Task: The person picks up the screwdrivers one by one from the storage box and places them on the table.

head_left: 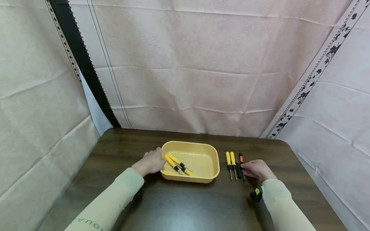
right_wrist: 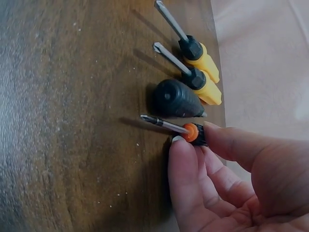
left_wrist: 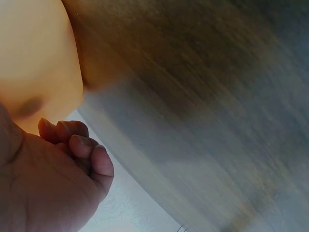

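Note:
My left hand (head_left: 151, 161) grips the left rim of a yellow plastic basket (head_left: 212, 163). Its fingers curl at the basket's outer wall in the left wrist view, with the thumb hidden. Inside the basket lie several yellow-handled screwdrivers (head_left: 171, 162). Between thumb and fingers, my right hand (head_left: 257, 169) pinches a small screwdriver (right_wrist: 189, 132) with a black and orange handle, its tip towards my side of the table. Just left of it lies a black-handled screwdriver (right_wrist: 176, 98), handle end towards me. Two yellow-handled screwdrivers (head_left: 228, 158) lie side by side beyond that.
Everything rests on a dark wooden table (head_left: 185, 205) with rounded far corners. Pale cloth (head_left: 190, 80) hangs behind the far edge and at both sides. A black device (head_left: 256, 194) is strapped to the right wrist.

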A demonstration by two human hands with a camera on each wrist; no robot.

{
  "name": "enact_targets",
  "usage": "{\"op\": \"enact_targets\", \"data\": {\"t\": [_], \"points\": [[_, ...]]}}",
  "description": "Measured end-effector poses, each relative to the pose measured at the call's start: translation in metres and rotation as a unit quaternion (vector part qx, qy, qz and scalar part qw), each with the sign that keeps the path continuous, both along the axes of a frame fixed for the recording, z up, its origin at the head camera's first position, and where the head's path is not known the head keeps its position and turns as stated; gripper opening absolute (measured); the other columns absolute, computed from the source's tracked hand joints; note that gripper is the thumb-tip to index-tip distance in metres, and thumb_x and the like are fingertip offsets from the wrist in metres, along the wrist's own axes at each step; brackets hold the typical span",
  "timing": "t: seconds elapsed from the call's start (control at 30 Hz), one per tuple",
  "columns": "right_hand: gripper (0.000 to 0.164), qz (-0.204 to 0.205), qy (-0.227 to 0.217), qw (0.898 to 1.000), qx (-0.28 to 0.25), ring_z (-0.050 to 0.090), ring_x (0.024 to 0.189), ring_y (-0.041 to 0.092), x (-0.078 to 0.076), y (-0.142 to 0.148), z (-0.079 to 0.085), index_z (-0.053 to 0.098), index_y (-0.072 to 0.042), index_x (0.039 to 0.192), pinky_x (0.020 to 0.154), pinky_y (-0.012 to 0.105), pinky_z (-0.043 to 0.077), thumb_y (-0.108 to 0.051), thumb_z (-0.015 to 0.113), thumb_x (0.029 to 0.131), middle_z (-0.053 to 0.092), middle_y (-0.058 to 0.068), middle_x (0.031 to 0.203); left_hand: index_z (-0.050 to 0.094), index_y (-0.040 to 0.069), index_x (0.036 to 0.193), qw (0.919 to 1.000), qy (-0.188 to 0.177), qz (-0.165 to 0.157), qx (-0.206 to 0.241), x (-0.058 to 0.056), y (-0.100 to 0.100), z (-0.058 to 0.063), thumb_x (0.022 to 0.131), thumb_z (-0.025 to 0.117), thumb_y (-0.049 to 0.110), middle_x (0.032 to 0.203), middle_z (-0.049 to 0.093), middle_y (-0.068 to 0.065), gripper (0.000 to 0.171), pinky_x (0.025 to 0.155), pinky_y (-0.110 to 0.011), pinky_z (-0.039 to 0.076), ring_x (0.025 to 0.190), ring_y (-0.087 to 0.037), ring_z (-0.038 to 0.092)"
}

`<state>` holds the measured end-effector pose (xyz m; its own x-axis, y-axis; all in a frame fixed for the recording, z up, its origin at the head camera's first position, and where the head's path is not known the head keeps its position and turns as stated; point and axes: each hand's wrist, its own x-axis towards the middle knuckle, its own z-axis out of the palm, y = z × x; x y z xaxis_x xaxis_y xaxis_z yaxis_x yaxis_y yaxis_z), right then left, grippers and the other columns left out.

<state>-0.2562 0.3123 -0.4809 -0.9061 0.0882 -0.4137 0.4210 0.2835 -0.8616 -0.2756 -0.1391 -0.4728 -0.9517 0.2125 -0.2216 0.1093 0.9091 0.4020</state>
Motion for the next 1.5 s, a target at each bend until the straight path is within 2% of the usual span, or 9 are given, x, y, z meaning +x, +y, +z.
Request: {"op": "enact_targets", "data": {"t": [0.27,0.53,0.83,1.5], "points": [[0.030,0.002,0.000,0.999,0.051,0.065,0.073,0.018,-0.0021,-0.0005,0.0012,0.063,0.014,0.109,0.070,0.034,0.055,-0.011,0.065,0.092,0.068,0.013,0.087,0.037,-0.004,0.137,1.0000,0.004,0.000,-0.001,-0.0010,-0.0009,-0.0007,0.098,0.047,0.033,0.100,0.053,-0.006,0.054,0.090,-0.043,0.033,0.092,-0.024,0.047],[0.030,0.005,-0.002,0.998,0.055,0.066,0.074,0.018,-0.0021,0.0005,0.0008,0.064,0.013,0.108,0.070,0.034,0.055,-0.013,0.065,0.092,0.069,0.012,0.088,0.034,-0.004,0.140,1.0000,0.003,-0.003,0.000,-0.0013,-0.0011,-0.0014,0.098,0.046,0.033,0.107,0.054,-0.007,0.058,0.092,-0.043,0.032,0.094,-0.024,0.047],[0.032,0.002,-0.011,0.998,0.055,0.065,0.072,0.017,-0.0015,0.0027,-0.0003,0.064,0.011,0.108,0.070,0.033,0.055,-0.015,0.068,0.091,0.068,0.010,0.085,0.034,-0.005,0.139,0.9999,0.007,-0.013,0.002,-0.0012,-0.0019,-0.0009,0.098,0.046,0.032,0.106,0.055,-0.007,0.057,0.092,-0.044,0.032,0.092,-0.023,0.047],[0.031,-0.001,-0.011,0.998,0.057,0.066,0.073,0.018,0.0022,-0.0018,0.0032,0.066,0.010,0.107,0.071,0.033,0.055,-0.016,0.068,0.091,0.069,0.011,0.086,0.036,-0.004,0.137,1.0000,0.000,-0.003,0.005,0.0002,-0.0018,0.0003,0.098,0.046,0.032,0.094,0.053,-0.006,0.054,0.087,-0.043,0.034,0.089,-0.024,0.049]]}}
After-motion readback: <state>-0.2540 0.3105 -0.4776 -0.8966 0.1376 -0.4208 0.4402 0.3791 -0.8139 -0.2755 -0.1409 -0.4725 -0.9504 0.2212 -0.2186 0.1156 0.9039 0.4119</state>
